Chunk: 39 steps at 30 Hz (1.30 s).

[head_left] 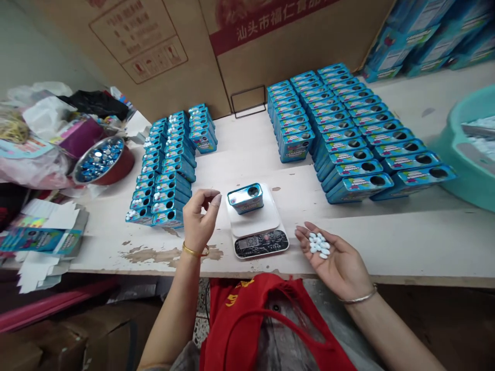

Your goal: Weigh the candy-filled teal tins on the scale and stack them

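Observation:
A small blue tin with a round hole in its silver top stands upright on the white weighing pan of a kitchen scale. The scale's lit display reads something like 152, partly unclear. Just left of the tin, my left hand is raised, thumb and index tips drawn close in a pinch; I see nothing between them. To the right of the scale, my right hand is cupped palm up, with several small white oval candies lying on its palm and fingers.
Rows of blue tins with open holes stand at right. More tins, some with white candies on top, are at left. A metal bowl holds shiny blue pieces. A turquoise basin sits far right. Cardboard boxes line the back.

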Available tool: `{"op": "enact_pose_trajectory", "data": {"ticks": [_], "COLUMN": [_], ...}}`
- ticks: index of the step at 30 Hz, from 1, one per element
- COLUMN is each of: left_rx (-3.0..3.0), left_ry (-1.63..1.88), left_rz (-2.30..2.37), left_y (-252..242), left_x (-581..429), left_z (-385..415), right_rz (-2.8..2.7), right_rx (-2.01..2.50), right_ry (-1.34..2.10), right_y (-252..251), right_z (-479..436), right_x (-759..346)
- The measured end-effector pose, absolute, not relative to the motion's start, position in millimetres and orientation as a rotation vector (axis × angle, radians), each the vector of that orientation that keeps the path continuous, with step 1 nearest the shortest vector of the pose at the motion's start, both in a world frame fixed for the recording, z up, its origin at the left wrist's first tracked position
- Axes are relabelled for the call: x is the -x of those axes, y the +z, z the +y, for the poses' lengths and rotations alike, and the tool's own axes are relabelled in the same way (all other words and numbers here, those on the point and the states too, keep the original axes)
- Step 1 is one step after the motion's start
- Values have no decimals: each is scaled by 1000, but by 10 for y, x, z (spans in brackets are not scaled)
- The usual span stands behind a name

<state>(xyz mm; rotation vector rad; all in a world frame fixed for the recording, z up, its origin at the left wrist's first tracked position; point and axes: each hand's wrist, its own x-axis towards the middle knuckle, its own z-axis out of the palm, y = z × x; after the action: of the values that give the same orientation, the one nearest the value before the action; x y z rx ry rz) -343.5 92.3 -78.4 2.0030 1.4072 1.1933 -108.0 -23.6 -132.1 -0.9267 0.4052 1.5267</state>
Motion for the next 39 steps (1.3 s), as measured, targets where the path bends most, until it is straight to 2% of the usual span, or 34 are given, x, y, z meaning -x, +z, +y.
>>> {"op": "enact_pose_trajectory", "data": {"ticks": [7, 21, 33, 39], "left_rx": [-1657, -1691, -2003, -2234], "left_ry": [1202, 1122, 974, 869], "left_rz": [1485, 1434, 1361, 1165], "left_y": [-998, -1117, -1054, -1083], "left_x": [3645, 3639, 3402, 3097], "left_z": [794, 806, 866, 1214], "right_rz": [369, 217, 279, 232], "right_rx": [983, 962, 966, 933], "right_ry": [1602, 1704, 1737, 1717], "right_y": [-1477, -1513, -1482, -1409], "right_z": [-394, -443, -369, -184], "right_x": [986, 1122, 1195, 1325]}}
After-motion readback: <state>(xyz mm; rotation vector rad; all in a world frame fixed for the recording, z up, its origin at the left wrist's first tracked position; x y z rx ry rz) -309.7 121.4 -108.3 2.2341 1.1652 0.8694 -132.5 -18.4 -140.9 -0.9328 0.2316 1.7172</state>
